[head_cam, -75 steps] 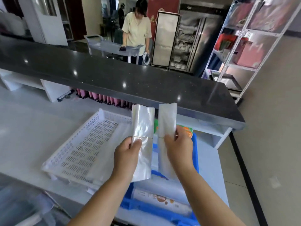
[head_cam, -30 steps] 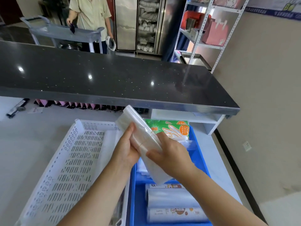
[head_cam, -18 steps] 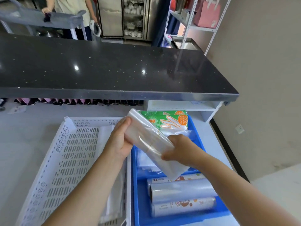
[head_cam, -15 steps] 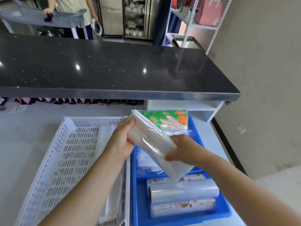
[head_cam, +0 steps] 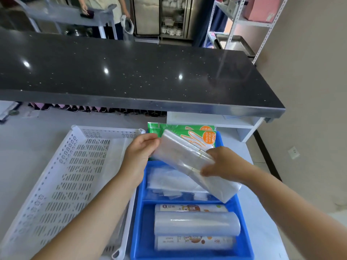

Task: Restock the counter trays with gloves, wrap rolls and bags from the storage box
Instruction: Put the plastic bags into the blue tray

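Two bag bundles now merged into one stack (head_cam: 189, 162), gripped by left hand (head_cam: 139, 152) and right hand (head_cam: 221, 164), angled over blue tray (head_cam: 139, 212); placement likely next.

Our left hand (head_cam: 139, 152) and right hand (head_cam: 223, 163), forearms extended forward and converging, both closed in a grip.

- Left hand (head_cam: 139, 153): bare as I see it, no glove, no ring or watch visible; fingers short and rounded
- Left forearm (head_cam: 97, 209): bare along its whole visible length; no sleeve edge in my view
- Right hand (head_cam: 223, 164): bare, no glove, nothing worn at the wrist
- Right forearm (head_cam: 293, 212): bare to the frame's edge; no sleeve showing
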Tool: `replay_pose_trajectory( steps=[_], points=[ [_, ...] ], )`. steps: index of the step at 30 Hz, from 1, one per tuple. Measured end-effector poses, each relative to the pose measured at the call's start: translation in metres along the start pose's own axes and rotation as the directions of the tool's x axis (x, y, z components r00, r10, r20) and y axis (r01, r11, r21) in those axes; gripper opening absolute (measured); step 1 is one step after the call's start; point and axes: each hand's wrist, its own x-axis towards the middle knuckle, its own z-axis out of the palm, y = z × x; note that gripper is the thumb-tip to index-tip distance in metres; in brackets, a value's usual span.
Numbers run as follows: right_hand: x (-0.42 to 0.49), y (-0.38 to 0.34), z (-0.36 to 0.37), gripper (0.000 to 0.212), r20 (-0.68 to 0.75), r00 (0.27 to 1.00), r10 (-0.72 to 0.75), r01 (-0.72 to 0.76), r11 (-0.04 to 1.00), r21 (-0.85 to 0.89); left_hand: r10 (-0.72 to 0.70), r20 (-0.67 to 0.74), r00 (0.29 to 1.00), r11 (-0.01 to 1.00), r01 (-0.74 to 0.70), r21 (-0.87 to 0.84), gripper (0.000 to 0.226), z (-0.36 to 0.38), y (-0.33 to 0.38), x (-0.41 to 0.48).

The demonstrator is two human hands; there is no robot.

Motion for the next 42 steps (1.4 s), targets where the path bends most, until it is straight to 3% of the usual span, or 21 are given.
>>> replay_pose_trajectory(
  steps=[2,3,4,6,7,9,12,21,23,25,29,30,34,36,38,42],
  points=[
    [-0.001,0.014,-0.013,0.03,-0.035,0.999,0.03,-0.032,0.998,-0.051,0.108,0.04,0.993,0.936,-0.115,0.334,0.016,-0.003,-0.008,-0.004],
    [-0.001,0.021,-0.018,0.028,-0.056,0.997,0.045,-0.048,0.997,-0.055,0.143,0.106,0.984,0.854,-0.177,0.49,0.015,-0.002,-0.014,-0.007],
    [-0.001,0.026,-0.023,0.026,-0.076,0.996,0.055,-0.059,0.996,-0.061,0.15,0.206,0.967,0.735,-0.248,0.631,0.011,0.001,-0.02,-0.01],
    [0.002,0.034,-0.029,0.021,-0.1,0.993,0.054,-0.063,0.994,-0.086,0.068,0.43,0.9,0.385,-0.421,0.821,0.014,0.011,-0.032,-0.014],
    [0.004,0.037,-0.032,0.019,-0.109,0.993,0.05,-0.061,0.994,-0.095,-0.002,0.518,0.856,0.206,-0.506,0.837,0.02,0.016,-0.038,-0.013],
    [0.007,0.04,-0.034,0.019,-0.12,0.992,0.039,-0.051,0.993,-0.106,-0.132,0.6,0.789,-0.032,-0.608,0.793,0.03,0.027,-0.046,-0.01],
    [0.01,0.044,-0.035,0.024,-0.129,0.991,0.02,-0.037,0.992,-0.123,-0.204,0.604,0.77,-0.199,-0.637,0.745,0.042,0.04,-0.057,-0.009],
    [0.013,0.055,-0.04,0.021,-0.129,0.992,0.005,-0.022,0.991,-0.132,-0.231,0.534,0.813,-0.27,-0.581,0.768,0.044,0.045,-0.068,-0.006],
    [0.014,0.056,-0.041,0.02,-0.133,0.991,0.004,-0.021,0.991,-0.13,-0.248,0.514,0.821,-0.247,-0.567,0.786,0.047,0.047,-0.068,-0.009],
    [0.014,0.056,-0.042,0.02,-0.143,0.99,-0.001,-0.018,0.992,-0.126,-0.245,0.494,0.834,-0.178,-0.54,0.823,0.046,0.049,-0.066,-0.012],
    [0.015,0.057,-0.044,0.019,-0.15,0.988,-0.027,0.01,0.993,-0.114,-0.288,0.416,0.862,0.107,-0.403,0.909,0.03,0.045,-0.059,-0.019],
    [0.016,0.057,-0.045,0.019,-0.157,0.987,-0.035,0.017,0.993,-0.118,-0.303,0.416,0.857,0.121,-0.399,0.909,0.028,0.045,-0.056,-0.021],
    [0.022,0.048,-0.045,0.02,-0.187,0.978,-0.097,0.072,0.988,-0.137,-0.188,0.448,0.874,0.058,-0.446,0.893,0.019,0.047,-0.045,-0.038],
    [0.026,0.041,-0.044,0.019,-0.213,0.967,-0.141,0.108,0.981,-0.158,0.013,0.504,0.863,-0.095,-0.501,0.86,0.019,0.044,-0.034,-0.05],
    [0.03,0.034,-0.038,0.016,-0.22,0.957,-0.189,0.145,0.969,-0.202,0.108,0.578,0.809,-0.177,-0.556,0.812,0.027,0.037,-0.023,-0.064],
    [0.039,0.022,-0.006,0.026,-0.121,0.955,-0.271,0.208,0.901,-0.381,0.213,0.717,0.664,-0.18,-0.695,0.697,0.024,0.024,-0.016,-0.092]
  ],
)
